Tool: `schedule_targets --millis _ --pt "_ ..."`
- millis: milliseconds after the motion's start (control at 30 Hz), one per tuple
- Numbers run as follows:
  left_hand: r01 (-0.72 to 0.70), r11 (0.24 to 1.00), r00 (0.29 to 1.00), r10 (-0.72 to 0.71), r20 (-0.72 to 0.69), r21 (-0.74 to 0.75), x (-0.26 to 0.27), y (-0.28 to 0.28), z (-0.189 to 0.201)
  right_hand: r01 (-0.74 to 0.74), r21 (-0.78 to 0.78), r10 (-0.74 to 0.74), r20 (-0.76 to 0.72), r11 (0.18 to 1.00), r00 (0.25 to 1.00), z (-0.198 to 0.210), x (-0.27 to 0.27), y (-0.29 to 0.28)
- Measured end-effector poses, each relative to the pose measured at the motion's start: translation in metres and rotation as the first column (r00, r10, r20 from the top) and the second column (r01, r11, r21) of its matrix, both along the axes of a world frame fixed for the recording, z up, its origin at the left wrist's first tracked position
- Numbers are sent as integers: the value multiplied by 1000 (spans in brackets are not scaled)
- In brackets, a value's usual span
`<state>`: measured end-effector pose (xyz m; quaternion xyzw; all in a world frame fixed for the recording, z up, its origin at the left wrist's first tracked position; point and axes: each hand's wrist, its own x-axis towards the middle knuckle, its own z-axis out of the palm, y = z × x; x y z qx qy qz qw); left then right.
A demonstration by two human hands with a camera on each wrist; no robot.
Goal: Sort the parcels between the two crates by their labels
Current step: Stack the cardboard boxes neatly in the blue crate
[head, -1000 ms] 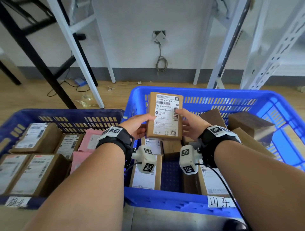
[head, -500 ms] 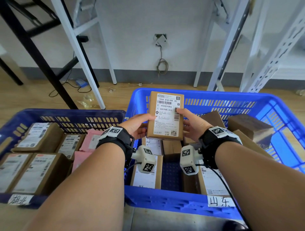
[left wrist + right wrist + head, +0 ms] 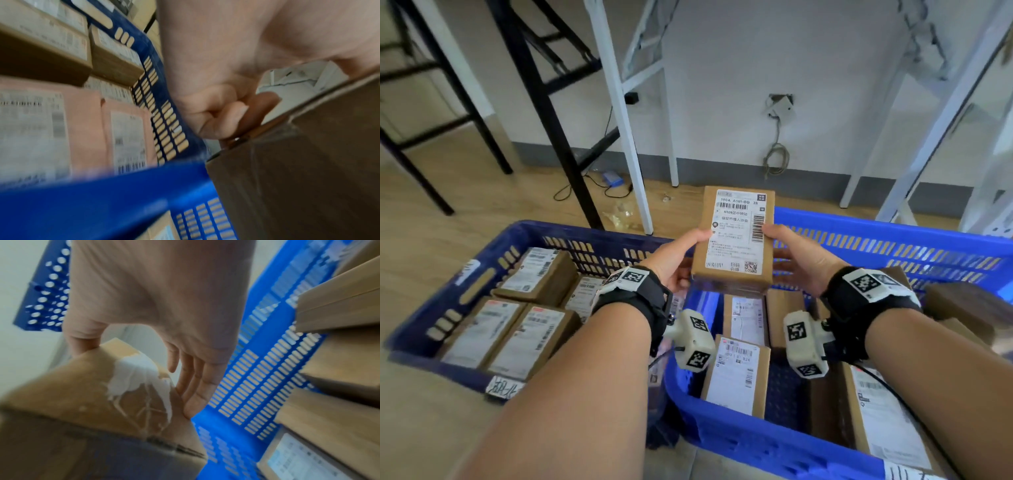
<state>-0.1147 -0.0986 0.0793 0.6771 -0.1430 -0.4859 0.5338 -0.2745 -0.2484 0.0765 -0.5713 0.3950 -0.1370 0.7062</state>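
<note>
Wooden floor behind; both hands, left hand (image 3: 674, 262) and right hand (image 3: 796, 260), clamp rigid, seemingly light brown cardboard parcel (image 3: 734, 240) at twelve o'clock; side-edge hold suits.

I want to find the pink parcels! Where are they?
In the left wrist view, the pink parcels lie in the darker left crate, beside brown boxes and against its slotted wall.

- Looked like a parcel sorting / storeroom space.
- Two blue slotted crates (image 3: 876, 240) held labelled cardboard parcels (image 3: 537, 270).
- White slotted-angle shelving uprights (image 3: 941, 113) and a black frame (image 3: 541, 102) stood on wood-look floor (image 3: 448, 205).
- Loose cabling (image 3: 775, 157) hung on a bare wall.
</note>
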Motion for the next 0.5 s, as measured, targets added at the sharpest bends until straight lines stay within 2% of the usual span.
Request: schedule_targets --millis 200,367,500 --pt "-123 992 987 121 106 13 56 43 9 -140 -25 139 -23 990 990 8 67 33" --pt "-234 969 946 210 248 74 124 83 21 -174 15 175 -29 985 984 8 149 72" --pt "-257 958 901 190 390 127 175 109 27 -223 80 228 -58 971 972 -8 214 103"
